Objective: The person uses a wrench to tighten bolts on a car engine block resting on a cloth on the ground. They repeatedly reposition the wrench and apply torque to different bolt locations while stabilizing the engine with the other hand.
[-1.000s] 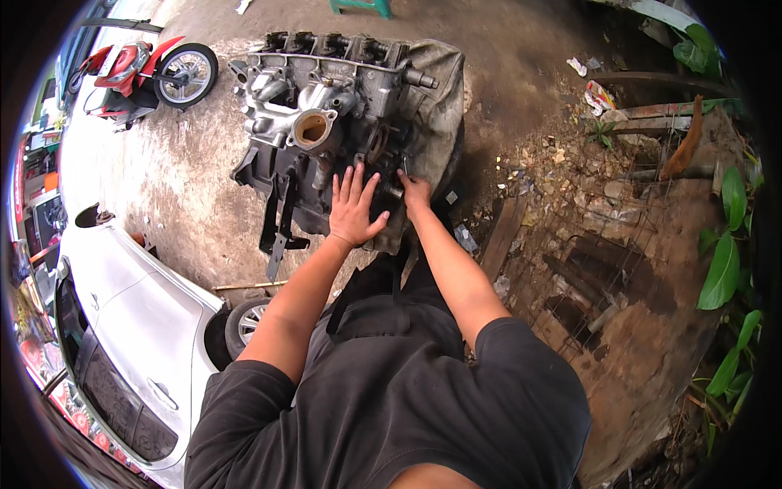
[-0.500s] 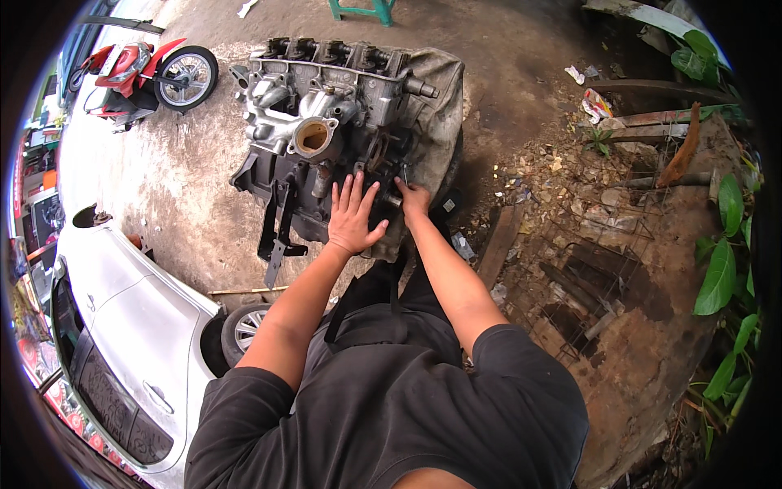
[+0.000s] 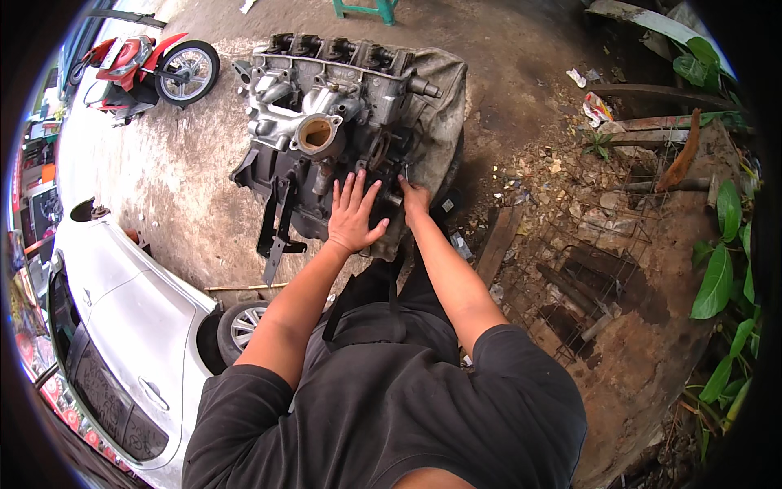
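A bare car engine [image 3: 326,106] with a silver intake manifold [image 3: 281,122] and a round, brown-stained opening stands in front of me on a grey cloth [image 3: 444,90]. My left hand [image 3: 353,218] lies flat against the engine's near side, fingers stretched out and a little spread, holding nothing. Close by to the right, my right hand [image 3: 415,199] is closed at the engine's near right corner, its fingers curled in beside the cloth. A thin, shiny metal piece shows just above those fingers; what they grip is mostly hidden.
A black metal bracket [image 3: 281,220] juts from the engine's left side. At left are a silver car [image 3: 130,301] and a red motorbike [image 3: 134,69]. A green stool [image 3: 366,10] is at the far edge. Rubble, wooden planks [image 3: 498,244] and leafy plants [image 3: 717,277] are at right.
Both hands keep their places on the engine, with hardly any movement. The whole view has shifted very slightly.
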The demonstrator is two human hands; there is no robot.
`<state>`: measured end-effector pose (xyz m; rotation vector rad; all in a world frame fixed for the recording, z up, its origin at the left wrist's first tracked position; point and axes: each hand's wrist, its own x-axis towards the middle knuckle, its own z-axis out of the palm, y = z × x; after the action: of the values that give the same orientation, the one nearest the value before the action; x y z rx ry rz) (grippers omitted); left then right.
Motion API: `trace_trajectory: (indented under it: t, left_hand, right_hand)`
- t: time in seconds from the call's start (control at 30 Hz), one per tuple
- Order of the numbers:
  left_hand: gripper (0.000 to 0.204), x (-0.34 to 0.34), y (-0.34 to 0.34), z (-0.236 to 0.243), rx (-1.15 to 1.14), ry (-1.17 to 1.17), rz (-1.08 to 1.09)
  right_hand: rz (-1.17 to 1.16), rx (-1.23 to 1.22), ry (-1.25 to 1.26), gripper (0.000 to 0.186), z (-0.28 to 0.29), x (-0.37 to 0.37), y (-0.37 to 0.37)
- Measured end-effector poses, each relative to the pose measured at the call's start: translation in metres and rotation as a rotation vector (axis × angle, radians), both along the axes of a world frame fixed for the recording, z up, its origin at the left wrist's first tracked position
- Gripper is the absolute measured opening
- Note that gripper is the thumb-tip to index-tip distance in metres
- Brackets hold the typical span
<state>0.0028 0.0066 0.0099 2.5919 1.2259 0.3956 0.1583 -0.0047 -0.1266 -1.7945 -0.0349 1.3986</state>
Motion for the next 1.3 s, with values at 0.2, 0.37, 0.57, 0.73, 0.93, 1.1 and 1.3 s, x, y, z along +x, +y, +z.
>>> trace_trajectory:
  t: [0.2, 0.37, 0.57, 0.73, 0.93, 1.1, 1.3]
  left_hand:
    - [0.078, 0.0, 0.0, -0.001, -0.001, 0.003, -0.003]
    - [0.078, -0.001, 0.0, 0.0, -0.008, -0.005, 0.003]
    - [0.079, 0.0, 0.0, 0.0, -0.006, 0.001, 0.006]
    - [0.078, 0.0, 0.0, 0.001, 0.001, -0.004, 0.007]
    - [0.077, 0.0, 0.0, 0.002, 0.001, 0.003, 0.011]
    - [0.076, 0.001, 0.0, 0.003, -0.001, 0.001, 0.012]
    - [0.076, 0.001, 0.0, 0.002, 0.009, -0.007, 0.011]
  right_hand:
    - [0.013, 0.139, 0.043, 0.023, 0.012, 0.007, -0.002]
    - [0.028, 0.156, -0.084, 0.025, 0.007, 0.002, 0.0]
    - [0.129, -0.011, -0.196, 0.032, 0.013, 0.006, 0.002]
    - [0.031, 0.266, -0.097, 0.025, 0.015, 0.006, -0.002]
    - [0.136, 0.107, -0.197, 0.023, 0.015, 0.008, 0.001]
    - [0.19, 0.176, -0.193, 0.024, 0.007, 0.012, 0.002]
    - [0.191, 0.321, -0.236, 0.026, -0.012, 0.008, -0.005]
